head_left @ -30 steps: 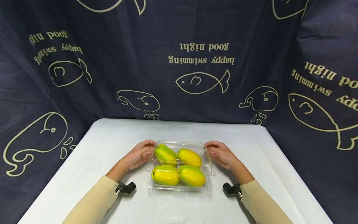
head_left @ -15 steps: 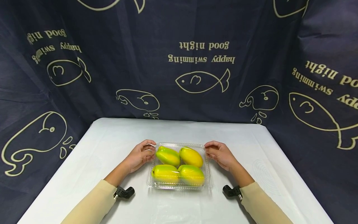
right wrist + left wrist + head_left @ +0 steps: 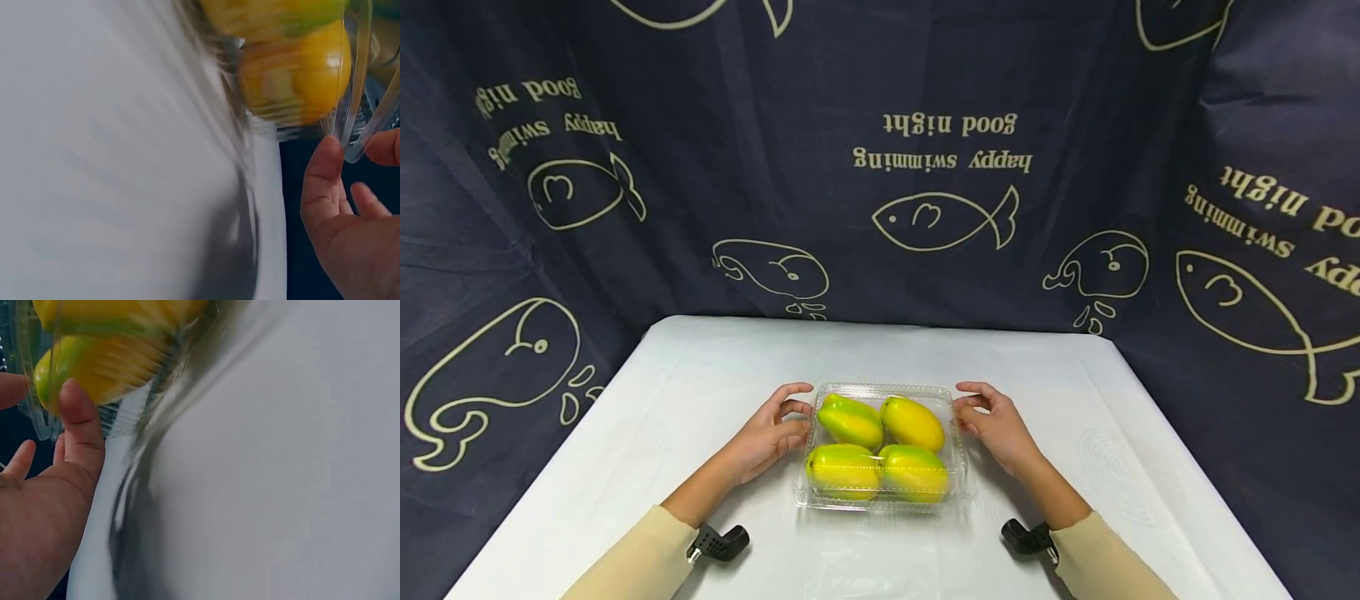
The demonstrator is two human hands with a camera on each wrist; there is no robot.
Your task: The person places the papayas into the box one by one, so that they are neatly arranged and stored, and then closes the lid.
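A clear plastic clamshell box (image 3: 880, 505) holds several yellow-green mangoes (image 3: 848, 422), seen through its lid in the head view. My left hand (image 3: 766, 437) is at the box's left side; in the left wrist view its thumb (image 3: 78, 415) and a finger lie on either side of the rim (image 3: 41, 425), pinching it. My right hand (image 3: 1002, 429) grips the opposite side, thumb (image 3: 324, 165) and a finger (image 3: 384, 148) on either side of the edge. In the right wrist view two clear rims (image 3: 357, 147) stand slightly apart there. The wrist views are partly blurred.
The box stands on a white-covered table (image 3: 737, 350) near its middle. A dark blue curtain (image 3: 850, 50) with fish and whale drawings surrounds the back and sides. Black wrist cameras (image 3: 722, 543) are worn beside beige sleeves (image 3: 640, 554).
The lid's front edge has dropped toward the front of the base over the mangoes. Both hands have shifted a little toward the near edge, the forefingers spreading slightly outward.
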